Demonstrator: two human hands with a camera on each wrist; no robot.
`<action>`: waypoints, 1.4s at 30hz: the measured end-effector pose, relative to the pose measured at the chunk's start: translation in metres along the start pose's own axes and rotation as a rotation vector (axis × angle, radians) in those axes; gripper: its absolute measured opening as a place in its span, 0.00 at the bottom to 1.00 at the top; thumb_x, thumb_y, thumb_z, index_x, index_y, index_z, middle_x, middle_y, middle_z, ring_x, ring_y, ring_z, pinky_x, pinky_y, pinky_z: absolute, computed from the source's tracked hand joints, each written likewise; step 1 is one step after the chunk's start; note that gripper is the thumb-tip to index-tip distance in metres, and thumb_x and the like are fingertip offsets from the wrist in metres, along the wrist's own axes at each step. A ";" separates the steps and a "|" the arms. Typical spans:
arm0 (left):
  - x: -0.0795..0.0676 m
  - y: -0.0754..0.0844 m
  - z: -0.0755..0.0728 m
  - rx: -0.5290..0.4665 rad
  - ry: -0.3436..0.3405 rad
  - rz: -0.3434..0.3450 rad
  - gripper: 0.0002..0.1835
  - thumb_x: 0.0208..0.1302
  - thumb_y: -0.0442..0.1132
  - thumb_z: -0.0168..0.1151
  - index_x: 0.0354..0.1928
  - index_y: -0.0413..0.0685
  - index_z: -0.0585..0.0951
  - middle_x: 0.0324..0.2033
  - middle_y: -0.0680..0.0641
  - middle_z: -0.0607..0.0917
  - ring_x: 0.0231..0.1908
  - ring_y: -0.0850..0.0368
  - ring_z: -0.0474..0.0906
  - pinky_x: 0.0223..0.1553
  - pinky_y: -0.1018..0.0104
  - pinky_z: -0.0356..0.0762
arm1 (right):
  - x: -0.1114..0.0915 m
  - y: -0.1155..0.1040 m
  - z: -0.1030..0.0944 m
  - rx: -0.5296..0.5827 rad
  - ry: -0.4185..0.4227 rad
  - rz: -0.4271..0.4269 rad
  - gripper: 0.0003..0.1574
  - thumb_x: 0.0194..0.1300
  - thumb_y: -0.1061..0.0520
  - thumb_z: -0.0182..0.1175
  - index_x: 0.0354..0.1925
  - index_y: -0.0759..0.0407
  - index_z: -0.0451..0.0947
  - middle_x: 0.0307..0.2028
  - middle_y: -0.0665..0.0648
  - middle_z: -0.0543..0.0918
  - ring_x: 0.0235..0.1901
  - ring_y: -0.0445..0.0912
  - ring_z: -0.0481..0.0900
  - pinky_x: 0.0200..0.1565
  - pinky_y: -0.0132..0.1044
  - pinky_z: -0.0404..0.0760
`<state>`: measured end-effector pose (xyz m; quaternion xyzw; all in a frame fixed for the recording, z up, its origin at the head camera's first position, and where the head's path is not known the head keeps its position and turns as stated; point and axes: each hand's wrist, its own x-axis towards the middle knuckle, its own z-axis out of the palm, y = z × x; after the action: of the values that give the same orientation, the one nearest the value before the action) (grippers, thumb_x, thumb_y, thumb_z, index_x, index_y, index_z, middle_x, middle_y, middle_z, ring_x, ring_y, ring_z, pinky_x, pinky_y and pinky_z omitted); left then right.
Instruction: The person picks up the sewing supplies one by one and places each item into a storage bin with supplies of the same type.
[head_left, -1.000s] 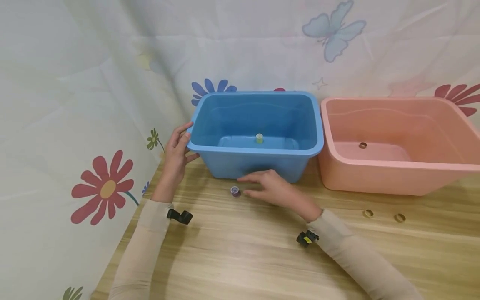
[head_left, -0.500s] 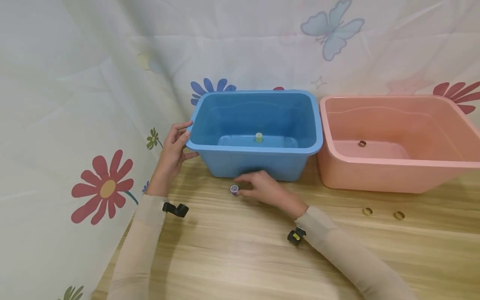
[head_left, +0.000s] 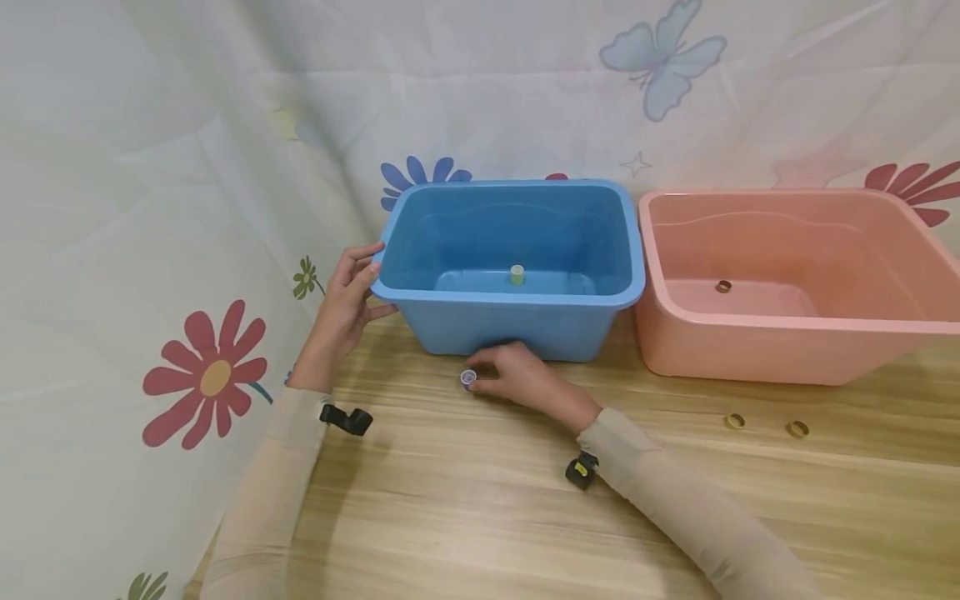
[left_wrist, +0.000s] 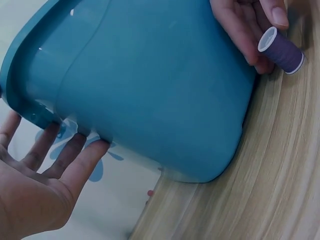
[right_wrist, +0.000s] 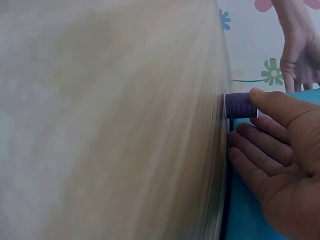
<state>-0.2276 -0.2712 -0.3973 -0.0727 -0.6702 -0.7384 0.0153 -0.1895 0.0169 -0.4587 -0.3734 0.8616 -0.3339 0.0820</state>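
Observation:
My left hand holds the left end of the blue tub, thumb at the rim and the other fingers spread beneath it. In the left wrist view its fingertips meet the outer wall below the lip. In front of the tub, a spool of purple thread with white ends stands upright on the table. The right hand pinches this spool near its top; the thumb shows at its upper end, with the fingers curved behind. Inside the blue tub stands a small pale-green spool.
A pink tub stands right beside the blue one, with a small brass-coloured ring on its floor. Two similar rings, one left and one right, lie on the wooden table. A flower-printed curtain hangs behind.
My right hand has moved left to the purple spool, and its thumb and index finger have closed in on it. The left hand stays at the blue tub's rim.

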 end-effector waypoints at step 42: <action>0.000 -0.003 0.000 -0.006 0.012 0.002 0.23 0.75 0.47 0.60 0.68 0.56 0.72 0.59 0.47 0.70 0.59 0.44 0.74 0.41 0.54 0.87 | -0.028 -0.036 -0.051 -0.068 0.052 -0.087 0.14 0.66 0.54 0.71 0.50 0.53 0.87 0.42 0.46 0.89 0.40 0.40 0.85 0.42 0.33 0.82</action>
<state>-0.2276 -0.2711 -0.3999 -0.0690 -0.6677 -0.7410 0.0197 -0.1688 0.0445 -0.4004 -0.4043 0.8573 -0.3171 0.0322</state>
